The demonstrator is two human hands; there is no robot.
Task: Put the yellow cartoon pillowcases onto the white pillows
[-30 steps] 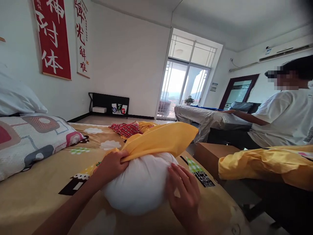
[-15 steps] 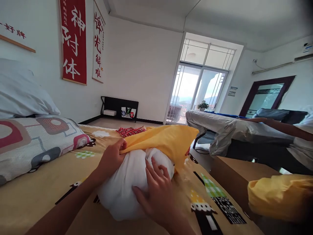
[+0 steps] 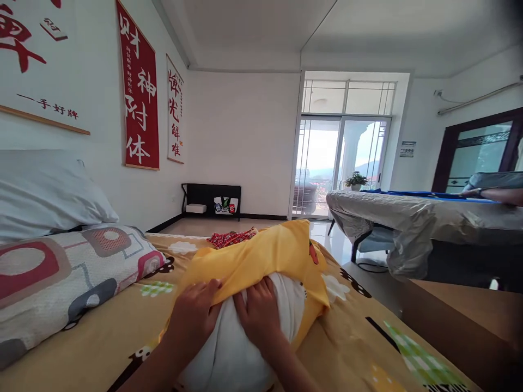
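Observation:
A white pillow point(image 3: 229, 354) lies on the yellow patterned bed sheet point(image 3: 347, 337), its far end inside a yellow pillowcase point(image 3: 265, 256). My left hand point(image 3: 194, 316) pinches the edge of the pillowcase on the pillow's upper left. My right hand point(image 3: 257, 316) rests on the pillow beside it, fingers curled at the pillowcase edge; whether it grips the cloth I cannot tell.
A patterned pillow point(image 3: 69, 277) and a white pillow point(image 3: 44, 196) lie at the left by the wall. Red checked cloth point(image 3: 231, 238) sits behind the pillowcase. At the right stand a covered table point(image 3: 408, 218) with another person's arm point(image 3: 494, 194) on it and a brown box point(image 3: 469, 316).
My right hand has slid up the pillow to the pillowcase edge, next to my left hand. The yellow case now covers more of the pillow. The camera has turned left.

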